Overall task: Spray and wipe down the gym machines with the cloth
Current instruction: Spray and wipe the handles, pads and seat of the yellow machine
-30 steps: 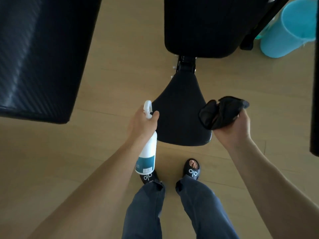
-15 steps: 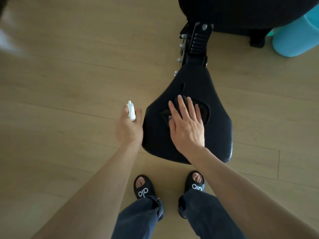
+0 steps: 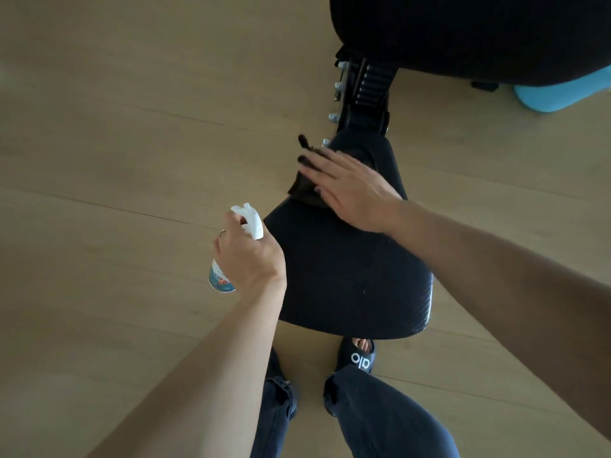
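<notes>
A person stands on a pale wood-plank floor, seen from above, facing a black padded bench seat that widens toward the near side and narrows toward the far side. The right hand lies flat on the far, narrow part of the seat with fingers straight and spread, pointing left; it presses a black cloth against the seat's left edge. Part of the cloth sticks out beyond the fingertips, over the edge of the pad; the rest is hidden beneath the palm. The left hand is held just left of the seat, fingers curled round the neck of a spray bottle. The bottle's white trigger head rises above the knuckles and its labelled teal-and-white body shows below the hand, clear of the seat. Whether a finger rests on the trigger cannot be told.

Beyond the narrow end of the seat, a black ribbed adjustment bracket with a row of silver bolts along its left side joins the seat to a large black back pad at the far right. A light-blue object lies on the floor at the far right, partly hidden by that pad. At the near edge, dark blue trousers and a black slide sandal with white lettering stand close against the seat's wide end.
</notes>
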Demonstrator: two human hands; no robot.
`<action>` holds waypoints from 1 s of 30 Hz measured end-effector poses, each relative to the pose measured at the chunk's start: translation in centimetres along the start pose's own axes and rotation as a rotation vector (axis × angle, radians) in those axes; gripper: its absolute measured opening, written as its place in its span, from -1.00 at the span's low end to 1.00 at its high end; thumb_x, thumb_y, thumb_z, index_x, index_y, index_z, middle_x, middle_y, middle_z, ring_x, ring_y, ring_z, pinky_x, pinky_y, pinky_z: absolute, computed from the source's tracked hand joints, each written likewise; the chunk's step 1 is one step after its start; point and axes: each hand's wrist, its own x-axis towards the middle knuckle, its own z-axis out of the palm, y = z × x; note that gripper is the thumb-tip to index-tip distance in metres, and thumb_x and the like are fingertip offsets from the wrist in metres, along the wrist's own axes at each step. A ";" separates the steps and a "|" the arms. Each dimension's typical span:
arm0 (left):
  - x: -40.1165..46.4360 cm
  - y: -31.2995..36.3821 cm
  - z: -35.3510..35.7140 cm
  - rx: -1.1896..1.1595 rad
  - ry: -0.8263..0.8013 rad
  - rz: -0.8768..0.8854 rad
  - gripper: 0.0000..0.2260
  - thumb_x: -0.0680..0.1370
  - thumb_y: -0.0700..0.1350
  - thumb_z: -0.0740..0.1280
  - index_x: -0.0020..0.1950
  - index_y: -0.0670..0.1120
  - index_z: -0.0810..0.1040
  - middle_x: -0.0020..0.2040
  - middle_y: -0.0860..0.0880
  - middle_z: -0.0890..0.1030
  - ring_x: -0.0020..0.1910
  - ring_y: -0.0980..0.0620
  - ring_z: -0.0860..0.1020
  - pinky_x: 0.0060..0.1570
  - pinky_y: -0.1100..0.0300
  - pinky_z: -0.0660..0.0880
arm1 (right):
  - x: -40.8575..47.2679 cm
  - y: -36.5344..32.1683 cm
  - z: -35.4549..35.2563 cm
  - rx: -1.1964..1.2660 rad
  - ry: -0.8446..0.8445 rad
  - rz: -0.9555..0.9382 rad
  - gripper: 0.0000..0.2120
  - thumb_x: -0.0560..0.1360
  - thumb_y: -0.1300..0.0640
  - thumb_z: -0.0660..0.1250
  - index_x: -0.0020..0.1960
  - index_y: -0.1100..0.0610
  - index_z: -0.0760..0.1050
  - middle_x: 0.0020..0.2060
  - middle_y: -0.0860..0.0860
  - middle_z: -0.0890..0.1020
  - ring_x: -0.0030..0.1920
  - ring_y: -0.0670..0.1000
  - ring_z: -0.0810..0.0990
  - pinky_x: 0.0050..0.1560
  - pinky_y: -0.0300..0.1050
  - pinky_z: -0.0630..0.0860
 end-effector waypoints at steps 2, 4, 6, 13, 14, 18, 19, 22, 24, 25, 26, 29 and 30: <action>0.0 0.0 0.1 0.019 0.002 0.006 -0.83 0.64 -0.05 0.30 0.11 -0.14 0.51 -0.09 -0.12 0.63 0.06 -0.23 0.56 0.08 -0.28 0.55 | 2.1 0.7 -0.5 0.040 0.046 0.141 -0.50 0.73 -0.02 -0.07 0.66 0.02 0.05 0.65 -0.02 0.03 0.64 0.00 -0.08 0.64 0.03 -0.08; 0.1 0.2 0.1 0.043 -0.014 -0.009 -0.84 0.65 -0.07 0.30 0.15 -0.13 0.52 -0.09 -0.09 0.60 0.09 -0.22 0.56 0.11 -0.27 0.53 | 2.9 -0.9 -0.1 0.107 0.139 0.277 -0.50 0.72 0.01 -0.04 0.64 0.06 0.12 0.65 -0.02 0.06 0.64 0.01 -0.07 0.63 0.01 -0.11; 0.0 0.3 -0.1 0.056 -0.025 -0.010 -0.78 0.66 0.00 0.23 0.18 -0.10 0.52 -0.10 0.00 0.55 0.12 -0.20 0.56 0.14 -0.26 0.53 | 1.4 -3.5 1.0 0.189 0.222 0.325 -0.51 0.70 0.07 0.02 0.61 0.10 0.22 0.64 -0.02 0.11 0.64 0.03 -0.04 0.63 0.02 -0.10; -0.5 0.9 -0.7 -0.022 0.009 0.013 -0.24 0.46 0.39 -0.19 0.22 -0.07 0.54 -0.12 0.02 0.55 0.06 -0.15 0.55 0.14 -0.19 0.52 | -7.1 -8.9 2.7 0.349 0.109 0.165 -0.50 0.70 0.06 0.07 0.63 0.02 0.17 0.64 -0.08 0.08 0.64 -0.07 -0.12 0.61 -0.10 -0.23; -0.5 0.9 -0.7 -0.011 0.007 0.007 -0.24 0.46 0.39 -0.19 0.22 -0.07 0.54 -0.12 0.03 0.54 0.07 -0.16 0.56 0.17 -0.21 0.52 | -7.0 -8.3 2.3 0.320 0.073 0.139 -0.50 0.71 0.02 0.03 0.64 -0.01 0.13 0.64 -0.09 0.05 0.64 -0.08 -0.15 0.61 -0.08 -0.24; -0.1 0.8 -0.4 0.026 -0.005 -0.001 -0.28 0.43 0.36 -0.18 0.17 -0.08 0.52 -0.14 0.04 0.54 0.07 -0.19 0.57 0.18 -0.22 0.51 | -5.1 -4.1 1.3 0.081 -0.019 -0.069 -0.49 0.72 -0.12 -0.09 0.65 -0.11 0.03 0.65 -0.10 0.00 0.64 -0.04 -0.15 0.63 -0.01 -0.15; 0.1 0.7 -0.3 0.032 -0.005 -0.005 -0.31 0.43 0.35 -0.16 0.14 -0.08 0.51 -0.16 0.03 0.54 0.05 -0.19 0.58 0.16 -0.22 0.53 | -4.4 -3.1 1.1 0.043 -0.033 -0.098 -0.50 0.72 -0.14 -0.10 0.64 -0.15 0.03 0.65 -0.10 -0.01 0.64 -0.04 -0.14 0.63 -0.01 -0.15; 0.3 0.0 0.1 0.058 -0.021 0.001 -0.38 0.43 0.33 -0.12 0.11 -0.06 0.49 -0.18 0.02 0.54 0.01 -0.20 0.58 0.12 -0.23 0.55 | -1.7 -0.8 0.3 0.005 -0.020 -0.069 -0.51 0.70 -0.18 -0.15 0.63 -0.22 0.06 0.65 -0.07 0.00 0.64 -0.02 -0.13 0.63 0.02 -0.12; 0.6 -0.2 0.4 0.049 -0.032 0.011 -0.42 0.44 0.32 -0.10 0.09 -0.04 0.47 -0.18 0.02 0.53 -0.02 -0.20 0.58 0.11 -0.24 0.56 | 0.0 -0.2 -0.3 0.026 0.014 0.059 -0.49 0.70 -0.19 -0.17 0.63 -0.20 0.09 0.66 -0.05 0.00 0.64 -0.01 -0.11 0.63 0.04 -0.11; 0.7 -0.3 0.4 0.039 -0.039 0.009 -0.43 0.44 0.32 -0.10 0.09 -0.03 0.46 -0.18 0.02 0.53 -0.03 -0.20 0.59 0.11 -0.25 0.56 | 0.8 -0.3 -0.5 0.055 0.036 0.132 -0.49 0.70 -0.19 -0.16 0.62 -0.19 0.11 0.66 -0.04 0.00 0.65 0.00 -0.11 0.63 0.04 -0.11; 0.7 -0.5 0.4 0.037 -0.043 0.013 -0.44 0.44 0.32 -0.10 0.08 -0.02 0.46 -0.18 0.02 0.54 -0.04 -0.19 0.59 0.12 -0.25 0.56 | 1.5 -0.6 -0.7 0.089 0.067 0.200 -0.50 0.71 -0.17 -0.14 0.62 -0.16 0.14 0.66 -0.03 -0.01 0.65 0.00 -0.10 0.63 0.03 -0.11; 0.8 -0.5 0.5 0.043 -0.037 0.038 -0.48 0.49 0.25 -0.04 0.10 -0.07 0.50 -0.16 -0.01 0.56 -0.03 -0.21 0.59 0.15 -0.25 0.54 | 2.6 -1.9 -0.5 0.167 0.174 0.367 -0.52 0.72 -0.13 -0.10 0.60 -0.11 0.23 0.65 -0.03 0.02 0.64 -0.03 -0.09 0.63 -0.02 -0.15; 0.7 -0.5 0.5 0.044 -0.040 0.044 -0.55 0.51 0.18 0.02 0.11 -0.09 0.50 -0.15 -0.03 0.57 -0.02 -0.22 0.60 0.15 -0.26 0.54 | 2.8 -2.2 -0.4 0.180 0.191 0.399 -0.52 0.72 -0.12 -0.09 0.59 -0.10 0.26 0.65 -0.03 0.03 0.64 -0.03 -0.08 0.62 -0.04 -0.16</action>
